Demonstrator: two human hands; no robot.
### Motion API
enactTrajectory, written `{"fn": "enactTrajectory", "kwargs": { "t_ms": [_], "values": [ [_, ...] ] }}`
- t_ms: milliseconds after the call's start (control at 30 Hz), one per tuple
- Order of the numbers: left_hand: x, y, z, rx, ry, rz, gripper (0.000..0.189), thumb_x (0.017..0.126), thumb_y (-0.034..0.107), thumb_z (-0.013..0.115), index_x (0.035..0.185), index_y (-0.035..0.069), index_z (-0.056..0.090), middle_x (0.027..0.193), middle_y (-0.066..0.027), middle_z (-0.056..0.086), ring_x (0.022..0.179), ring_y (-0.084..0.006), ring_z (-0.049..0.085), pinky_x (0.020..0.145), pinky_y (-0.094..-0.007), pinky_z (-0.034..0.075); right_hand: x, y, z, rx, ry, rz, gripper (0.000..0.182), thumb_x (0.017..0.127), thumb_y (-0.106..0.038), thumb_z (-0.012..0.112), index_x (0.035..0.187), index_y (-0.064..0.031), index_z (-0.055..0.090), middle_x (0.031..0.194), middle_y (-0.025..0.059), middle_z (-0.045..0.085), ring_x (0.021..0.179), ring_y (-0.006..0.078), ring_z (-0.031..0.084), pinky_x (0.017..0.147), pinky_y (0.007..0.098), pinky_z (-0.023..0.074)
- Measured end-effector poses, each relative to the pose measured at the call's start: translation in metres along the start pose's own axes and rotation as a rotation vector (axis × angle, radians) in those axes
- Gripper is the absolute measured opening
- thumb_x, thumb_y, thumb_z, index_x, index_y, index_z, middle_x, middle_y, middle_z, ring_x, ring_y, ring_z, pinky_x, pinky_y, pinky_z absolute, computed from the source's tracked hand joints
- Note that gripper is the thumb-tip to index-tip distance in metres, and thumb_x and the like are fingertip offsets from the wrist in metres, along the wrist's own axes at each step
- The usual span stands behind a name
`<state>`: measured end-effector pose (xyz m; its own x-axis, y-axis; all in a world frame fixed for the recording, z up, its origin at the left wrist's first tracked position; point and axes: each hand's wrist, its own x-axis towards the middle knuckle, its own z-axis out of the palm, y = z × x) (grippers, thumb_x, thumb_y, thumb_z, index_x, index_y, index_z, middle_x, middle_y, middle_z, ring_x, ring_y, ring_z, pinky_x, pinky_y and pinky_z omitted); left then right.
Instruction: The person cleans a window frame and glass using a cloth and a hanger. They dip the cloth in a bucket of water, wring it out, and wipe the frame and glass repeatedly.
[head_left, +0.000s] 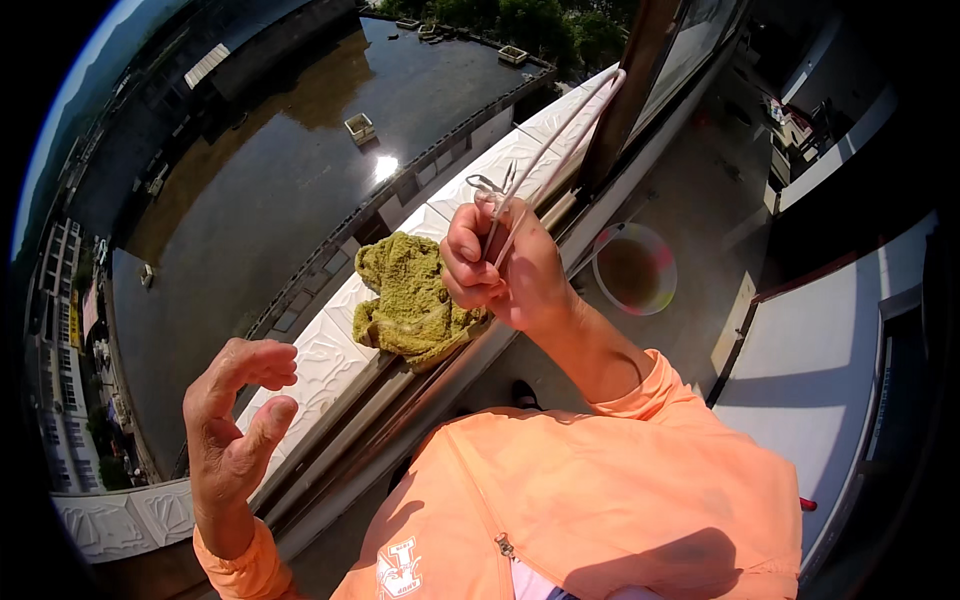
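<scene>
My right hand (506, 262) is closed around a long, narrow loop of pale pink coated wire (559, 139). The loop reaches up towards the window frame; bare, bent wire ends (491, 182) stick out above my fist. I cannot tell whether it is a bent clothes hanger. Just left of that fist, a crumpled olive-yellow cloth (409, 296) lies across the white tiled sill (337, 337) and the window track (375, 409). My left hand (236, 427) is raised near the sill at lower left, thumb and fingers apart, holding nothing.
Beyond the sill is a drop to a wet flat roof (262, 180) bearing several planters. A brown window frame (626, 97) rises at upper right. Indoors, a plastic basin (635, 268) of murky water stands on the floor, near a white wall (810, 337).
</scene>
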<state>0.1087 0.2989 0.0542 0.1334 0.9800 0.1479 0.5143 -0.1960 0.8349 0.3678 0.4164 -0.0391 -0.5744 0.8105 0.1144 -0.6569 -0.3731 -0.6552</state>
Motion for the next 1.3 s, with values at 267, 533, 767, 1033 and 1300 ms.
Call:
{"fn": "enactTrajectory", "kwargs": {
  "t_ms": [267,533,767,1033,1300],
  "values": [
    [-0.063,-0.051,0.032,0.234,0.181,0.022,0.050,0.075,0.017,0.077,0.120,0.005,0.061,0.104,-0.0131,0.063,0.091,-0.0250,0.059,0.078,-0.0319,0.046,0.014,0.057,0.053,0.104,-0.011,0.201,0.042,0.099,-0.037,0.032,0.067,-0.0098,0.037,0.051,0.0015,0.032,0.044,0.0114,0.024,0.042,0.0261,0.0205],
    [-0.046,-0.053,0.071,0.351,0.055,0.091,0.053,0.073,0.012,0.073,0.124,0.005,0.059,0.120,-0.0172,0.056,0.105,-0.0345,0.054,0.091,-0.0388,0.044,0.006,0.046,0.021,0.171,-0.207,0.215,0.050,0.100,-0.044,0.030,0.063,-0.0101,0.037,0.051,0.0012,0.032,0.043,0.0140,0.026,0.043,0.0304,0.0238],
    [-0.035,-0.046,0.094,0.417,0.126,0.073,0.052,0.072,0.009,0.072,0.121,0.002,0.057,0.111,-0.0171,0.058,0.100,-0.0346,0.055,0.088,-0.0389,0.044,0.026,0.023,-0.003,0.179,-0.188,0.569,0.052,0.097,-0.045,0.032,0.059,-0.0094,0.038,0.049,0.0016,0.033,0.041,0.0159,0.028,0.043,0.0323,0.0248],
    [-0.024,-0.051,0.102,0.294,0.309,0.034,0.021,0.080,-0.001,0.066,0.100,0.001,0.063,0.077,-0.0090,0.054,0.073,-0.0237,0.054,0.067,-0.0331,0.043,0.024,-0.036,0.043,-0.066,-0.275,0.011,0.050,0.102,-0.043,0.027,0.065,-0.0105,0.037,0.053,0.0025,0.038,0.042,0.0116,0.025,0.042,0.0262,0.0249],
    [0.070,-0.003,0.155,-0.117,0.640,0.351,0.011,0.086,0.000,0.065,0.097,0.001,0.066,0.077,-0.0070,0.056,0.067,-0.0155,0.054,0.060,-0.0248,0.043,-0.027,-0.127,-0.009,-0.246,-0.424,-0.475,0.047,0.102,-0.040,0.024,0.071,-0.0103,0.042,0.057,0.0045,0.041,0.042,0.0130,0.026,0.047,0.0313,0.0267]
  ]
}}
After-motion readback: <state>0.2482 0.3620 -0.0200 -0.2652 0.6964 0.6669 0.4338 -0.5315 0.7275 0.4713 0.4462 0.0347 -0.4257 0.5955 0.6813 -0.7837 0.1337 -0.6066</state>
